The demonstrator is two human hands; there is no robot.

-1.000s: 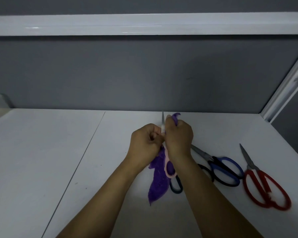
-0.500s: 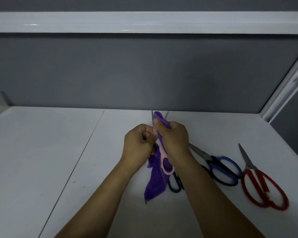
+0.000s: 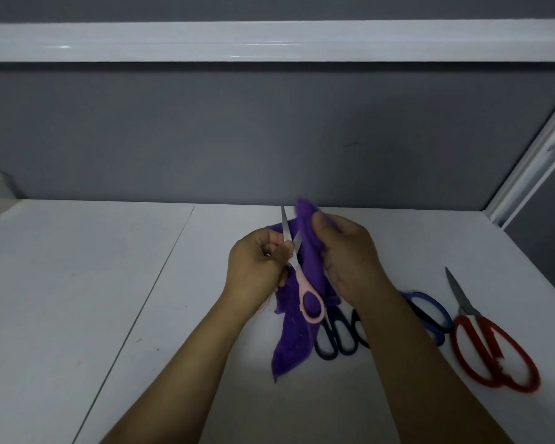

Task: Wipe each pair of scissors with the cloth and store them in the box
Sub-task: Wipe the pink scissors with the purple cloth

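**Open blades up, cloth at their right**

The left hand (image 3: 255,267) grips the pink-handled steel scissors (image 3: 302,283) with its fingers curled round them near the pivot. One handle is hidden inside the hand. The other, a pink oval loop, hangs toward the person. The blades stand apart in a narrow V. One bare blade points up and away, and the other leans right, toward the cloth.

The right hand (image 3: 350,257) pinches the soft purple cloth (image 3: 303,238) between thumb and curled fingers. A fold rises above the thumb, and the rest of the cloth hangs down behind the pink loop to the white table (image 3: 77,299).

The scissors' long axis runs from near to far, tips away from the body. The cloth lies just to the right of the blades, touching or nearly touching the right-leaning one. The right hand is therefore the nearer one to do the wiping. The next move probably means closing the fold round a blade and drawing it from pivot to tip, along the axis and away from the edge.

Three more pairs lie flat on the table to the right:
- black-handled scissors (image 3: 337,334), partly under the right forearm
- blue-handled scissors (image 3: 430,312)
- red-handled scissors (image 3: 491,347), farthest right

No box can be made out. A pale shape at the far left edge is too cropped to identify.
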